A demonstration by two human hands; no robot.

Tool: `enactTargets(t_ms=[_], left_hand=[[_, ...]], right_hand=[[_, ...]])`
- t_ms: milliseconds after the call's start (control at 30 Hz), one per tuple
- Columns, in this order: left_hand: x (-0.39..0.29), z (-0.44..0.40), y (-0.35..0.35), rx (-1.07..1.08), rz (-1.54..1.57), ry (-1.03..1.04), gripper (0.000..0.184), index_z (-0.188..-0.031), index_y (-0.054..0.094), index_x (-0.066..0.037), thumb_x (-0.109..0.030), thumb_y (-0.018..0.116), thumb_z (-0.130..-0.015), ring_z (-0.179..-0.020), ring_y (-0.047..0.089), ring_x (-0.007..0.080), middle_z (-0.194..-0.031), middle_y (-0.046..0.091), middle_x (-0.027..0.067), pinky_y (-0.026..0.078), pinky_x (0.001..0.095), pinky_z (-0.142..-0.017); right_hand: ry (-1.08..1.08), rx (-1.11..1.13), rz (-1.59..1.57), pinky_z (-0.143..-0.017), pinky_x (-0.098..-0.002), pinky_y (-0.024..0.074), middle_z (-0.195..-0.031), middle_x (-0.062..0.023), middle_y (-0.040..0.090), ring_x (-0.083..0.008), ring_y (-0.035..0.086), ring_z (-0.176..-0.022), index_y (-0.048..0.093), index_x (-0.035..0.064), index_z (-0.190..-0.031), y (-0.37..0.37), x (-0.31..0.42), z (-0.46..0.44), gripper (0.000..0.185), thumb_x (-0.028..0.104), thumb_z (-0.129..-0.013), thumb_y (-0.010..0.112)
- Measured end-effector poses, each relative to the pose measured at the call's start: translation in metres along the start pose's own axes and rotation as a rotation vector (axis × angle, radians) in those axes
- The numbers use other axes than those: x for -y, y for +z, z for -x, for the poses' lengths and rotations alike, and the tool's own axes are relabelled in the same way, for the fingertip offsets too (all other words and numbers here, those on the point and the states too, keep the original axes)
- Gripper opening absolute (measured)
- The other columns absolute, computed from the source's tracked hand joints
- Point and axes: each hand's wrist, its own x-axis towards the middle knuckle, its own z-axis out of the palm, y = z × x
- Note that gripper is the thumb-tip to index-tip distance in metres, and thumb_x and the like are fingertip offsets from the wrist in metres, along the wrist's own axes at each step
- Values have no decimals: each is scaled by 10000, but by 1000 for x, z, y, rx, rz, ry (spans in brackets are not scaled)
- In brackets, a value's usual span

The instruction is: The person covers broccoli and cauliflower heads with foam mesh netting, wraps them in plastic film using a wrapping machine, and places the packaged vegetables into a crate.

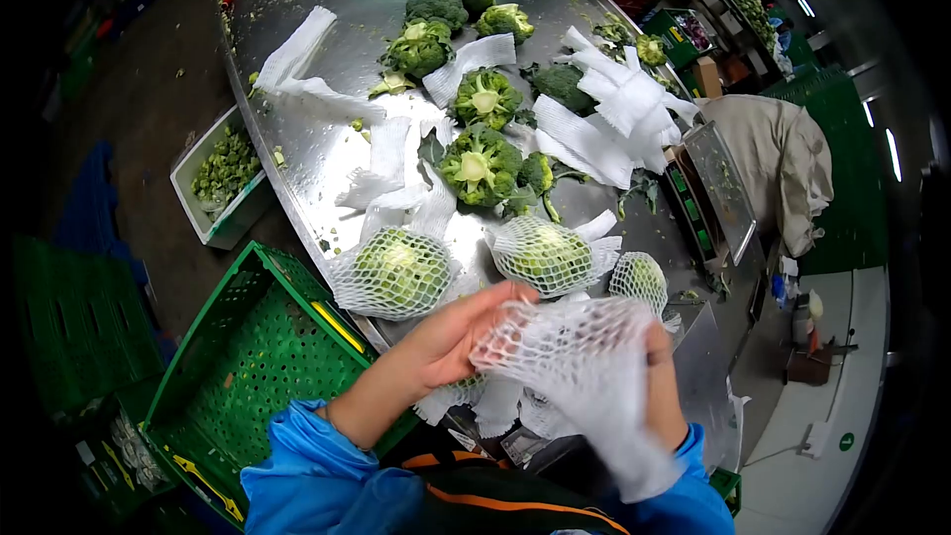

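A white foam net sleeve is stretched between my two hands, slightly blurred. My left hand has its fingers at the sleeve's left end. On the other side, my right hand grips the sleeve's edge, mostly hidden by the netting. Just beyond lie netted broccoli heads, one at left, one in the middle and a smaller one at right. Bare broccoli heads sit farther up the metal table, among loose white sleeves.
A green perforated crate stands at the table's left edge. Behind it is a white bin of green trimmings. A scale-like metal device stands at right, beside a pale cloth cover. Green crates are stacked far left.
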Motion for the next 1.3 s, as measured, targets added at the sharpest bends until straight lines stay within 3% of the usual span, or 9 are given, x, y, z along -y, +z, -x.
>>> enactTargets(t_ms=[167,267,333,467,667,900,1033,1200,1300], left_hand=[[-58,8,34,-275,-1532,-222,558,-1103,559,-19,-359,719,-692,-934,561,143,-1027,607,103,449,273,-818],[-117,-18,-5,-788,-1591,-27,524,-959,623,4,-464,637,-725,-704,603,178,-860,639,138,483,299,-628],[-151,-44,-6,-929,-1566,-16,476,-861,640,20,-442,569,-767,-704,602,209,-793,637,152,468,323,-620],[-198,-101,-51,-1194,-1892,155,516,-889,615,41,-438,446,-796,-895,573,407,-937,585,279,451,426,-794],[-201,-117,-72,-1234,-1478,259,497,-925,610,48,-397,406,-838,-869,595,357,-902,598,267,457,396,-750],[-131,-65,6,-64,-386,415,374,-1151,485,-30,-264,356,-889,-939,571,174,-1083,569,117,472,312,-820],[-47,-68,-46,-429,-44,417,296,-1015,533,-5,-193,367,-857,-868,594,237,-947,610,129,481,346,-811],[-37,-44,22,-687,-12,543,287,-895,573,-34,-243,388,-828,-808,600,227,-913,623,111,476,331,-793],[-42,-38,5,-243,-163,714,398,-1005,566,-9,-316,390,-824,-904,584,232,-1002,609,112,449,353,-852]], right_hand=[[-147,1,248,-845,-356,448,-1077,-133,549,-219,550,-965,461,-13,-1134,22,49,-36,495,219,-740,652],[-125,-370,1329,-610,-235,446,-776,-44,582,-118,541,-676,496,10,-1041,25,65,-103,443,226,-704,686],[-426,-534,1378,-528,-216,410,-674,-5,560,-113,501,-562,497,-1,-998,10,67,-162,429,288,-724,658],[80,-708,1065,-631,-318,459,-880,-117,550,-196,525,-743,479,-5,-1092,-14,60,-263,557,479,-821,422],[23,-567,401,-888,-326,396,-1237,-131,472,-230,497,-1055,371,-5,-1270,20,41,-267,596,446,-883,326],[-221,-411,168,-551,-287,503,-826,-143,618,-180,602,-633,547,-12,-922,80,76,-115,306,264,-836,447],[177,60,-523,-601,-331,541,-893,-185,625,-217,634,-718,548,-90,-953,11,81,-108,329,204,-849,444],[22,-290,-790,-508,-291,532,-907,-145,623,-209,619,-644,528,-26,-1028,27,-21,-20,298,230,-879,496],[41,-220,-332,-707,-313,486,-1080,-132,558,-223,566,-893,484,-9,-1133,23,-73,-1,420,305,-858,532]])
